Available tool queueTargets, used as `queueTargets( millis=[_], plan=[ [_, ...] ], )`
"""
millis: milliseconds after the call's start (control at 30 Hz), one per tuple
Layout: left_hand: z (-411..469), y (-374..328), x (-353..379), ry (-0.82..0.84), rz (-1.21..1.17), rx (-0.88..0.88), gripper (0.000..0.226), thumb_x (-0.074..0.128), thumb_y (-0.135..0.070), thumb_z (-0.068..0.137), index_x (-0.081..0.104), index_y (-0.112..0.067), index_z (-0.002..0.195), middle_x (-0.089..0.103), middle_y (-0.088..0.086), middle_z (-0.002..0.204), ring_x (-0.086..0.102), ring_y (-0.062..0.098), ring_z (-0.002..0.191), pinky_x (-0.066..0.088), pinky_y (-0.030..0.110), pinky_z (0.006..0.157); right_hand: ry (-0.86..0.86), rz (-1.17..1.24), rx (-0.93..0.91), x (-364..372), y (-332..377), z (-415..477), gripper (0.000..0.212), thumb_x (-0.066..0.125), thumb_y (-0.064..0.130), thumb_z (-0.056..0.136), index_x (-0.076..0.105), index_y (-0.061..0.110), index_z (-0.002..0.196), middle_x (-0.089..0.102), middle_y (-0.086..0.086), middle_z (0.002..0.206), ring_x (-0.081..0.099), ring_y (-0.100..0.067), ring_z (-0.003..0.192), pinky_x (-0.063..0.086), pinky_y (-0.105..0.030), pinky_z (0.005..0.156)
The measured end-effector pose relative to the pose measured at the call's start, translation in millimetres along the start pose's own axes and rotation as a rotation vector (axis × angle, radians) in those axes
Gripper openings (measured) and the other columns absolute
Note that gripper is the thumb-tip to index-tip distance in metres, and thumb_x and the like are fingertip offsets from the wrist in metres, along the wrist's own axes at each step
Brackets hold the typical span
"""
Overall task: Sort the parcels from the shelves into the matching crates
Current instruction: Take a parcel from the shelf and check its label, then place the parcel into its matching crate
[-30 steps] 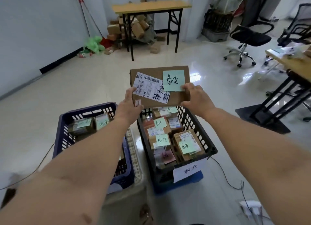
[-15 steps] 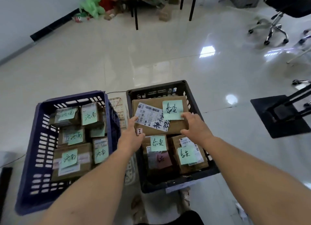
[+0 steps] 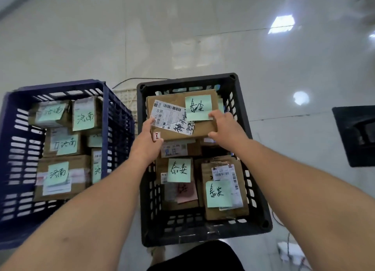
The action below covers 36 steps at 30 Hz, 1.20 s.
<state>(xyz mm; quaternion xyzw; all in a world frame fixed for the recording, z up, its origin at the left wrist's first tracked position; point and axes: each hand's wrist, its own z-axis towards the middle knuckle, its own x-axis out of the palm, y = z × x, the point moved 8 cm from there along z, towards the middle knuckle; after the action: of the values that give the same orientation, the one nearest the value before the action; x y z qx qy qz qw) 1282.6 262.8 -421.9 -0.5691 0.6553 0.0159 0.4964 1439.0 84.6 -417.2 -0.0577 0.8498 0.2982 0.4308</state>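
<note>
I hold a flat brown cardboard parcel [image 3: 178, 100] with a white shipping label and a green sticky note, low inside the far half of the black crate [image 3: 255, 191]. My left hand [image 3: 147, 143] grips its near left corner. My right hand [image 3: 225, 126] grips its near right edge. Under and in front of it lie several other brown parcels with green notes carrying the same handwriting. The blue crate [image 3: 113, 112] to the left holds several parcels whose green notes bear a different name.
Both crates stand side by side on a shiny pale tiled floor. A white lattice tray [image 3: 125, 97] shows between them. A thin cable [image 3: 129, 81] runs behind the crates. A black base plate [image 3: 355, 135] lies at the right edge.
The parcel came down from chest height into the black crate, both hands still on it. My view tilted down from the room toward the crates.
</note>
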Motion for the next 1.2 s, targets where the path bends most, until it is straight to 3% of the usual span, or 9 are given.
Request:
queueTargets(
  millis=[167, 333, 433, 567, 667, 800, 900, 1200],
  plan=[
    [36, 1, -6, -0.091, 0.033, 0.005, 0.058, 0.05, -0.016, 0.096, 0.026, -0.028, 0.148, 0.047, 0.01, 0.139, 0.05, 0.029, 0.116, 0.039, 0.033, 0.09, -0.01, -0.007, -0.04, 4, 10, 37, 0.054, 0.061, 0.02, 0.091, 0.035, 0.024, 0.138, 0.039, -0.013, 0.129, 0.053, -0.025, 0.094, 0.046, -0.032, 0.082],
    [54, 0, -8, -0.161, 0.105, 0.01, 0.048, 0.047, -0.019, 0.098, 0.036, -0.02, 0.144, 0.048, 0.011, 0.137, 0.046, 0.029, 0.123, 0.038, 0.038, 0.098, -0.036, -0.033, -0.057, -1, 16, 58, 0.055, 0.06, 0.022, 0.093, 0.034, 0.021, 0.141, 0.037, -0.013, 0.131, 0.049, -0.021, 0.091, 0.041, -0.028, 0.078],
    [55, -3, -8, -0.184, 0.141, 0.015, 0.044, 0.043, -0.022, 0.099, 0.039, -0.023, 0.143, 0.049, 0.008, 0.138, 0.046, 0.03, 0.123, 0.04, 0.039, 0.094, -0.033, -0.035, -0.053, -2, 17, 60, 0.055, 0.06, 0.022, 0.093, 0.033, 0.022, 0.141, 0.037, -0.013, 0.132, 0.052, -0.024, 0.099, 0.043, -0.029, 0.081],
    [50, -5, -8, -0.206, 0.258, 0.011, 0.038, 0.039, -0.027, 0.1, 0.043, -0.027, 0.137, 0.051, 0.003, 0.135, 0.046, 0.029, 0.118, 0.043, 0.042, 0.083, -0.027, -0.068, -0.043, -3, 19, 58, 0.054, 0.06, 0.02, 0.092, 0.034, 0.022, 0.14, 0.037, -0.014, 0.132, 0.05, -0.022, 0.093, 0.044, -0.029, 0.078],
    [46, -12, -11, -0.171, 0.356, 0.034, 0.042, 0.041, -0.026, 0.099, 0.038, -0.022, 0.141, 0.041, 0.007, 0.142, 0.038, 0.029, 0.127, 0.042, 0.044, 0.092, -0.024, -0.128, -0.033, -4, 25, 51, 0.06, 0.059, 0.016, 0.091, 0.03, 0.021, 0.143, 0.029, -0.015, 0.142, 0.05, -0.029, 0.112, 0.047, -0.035, 0.084],
    [29, -27, -22, -0.129, 0.409, 0.07, 0.051, 0.041, -0.027, 0.1, 0.027, -0.02, 0.148, 0.023, 0.006, 0.154, 0.026, 0.027, 0.138, 0.034, 0.043, 0.104, -0.081, -0.228, -0.051, -17, 41, 28, 0.066, 0.06, 0.012, 0.089, 0.027, 0.019, 0.145, 0.016, -0.013, 0.152, 0.031, -0.031, 0.135, 0.044, -0.041, 0.096],
    [8, -38, -32, -0.126, 0.427, 0.092, 0.056, 0.041, -0.03, 0.1, 0.019, -0.022, 0.151, 0.011, 0.006, 0.159, 0.018, 0.026, 0.143, 0.029, 0.043, 0.11, -0.122, -0.324, -0.119, -30, 59, 6, 0.059, 0.057, 0.01, 0.088, 0.031, 0.014, 0.141, 0.024, -0.015, 0.146, 0.034, -0.029, 0.13, 0.044, -0.036, 0.096],
    [-101, -51, -72, -0.237, 0.472, 0.059, 0.062, 0.04, -0.038, 0.099, 0.012, -0.022, 0.152, 0.003, 0.004, 0.161, 0.017, 0.024, 0.144, 0.025, 0.04, 0.114, -0.108, -0.493, -0.444, -39, 140, -83, 0.045, 0.053, 0.016, 0.087, 0.043, 0.014, 0.131, 0.04, -0.013, 0.134, 0.043, -0.024, 0.119, 0.04, -0.039, 0.101]
  ],
)
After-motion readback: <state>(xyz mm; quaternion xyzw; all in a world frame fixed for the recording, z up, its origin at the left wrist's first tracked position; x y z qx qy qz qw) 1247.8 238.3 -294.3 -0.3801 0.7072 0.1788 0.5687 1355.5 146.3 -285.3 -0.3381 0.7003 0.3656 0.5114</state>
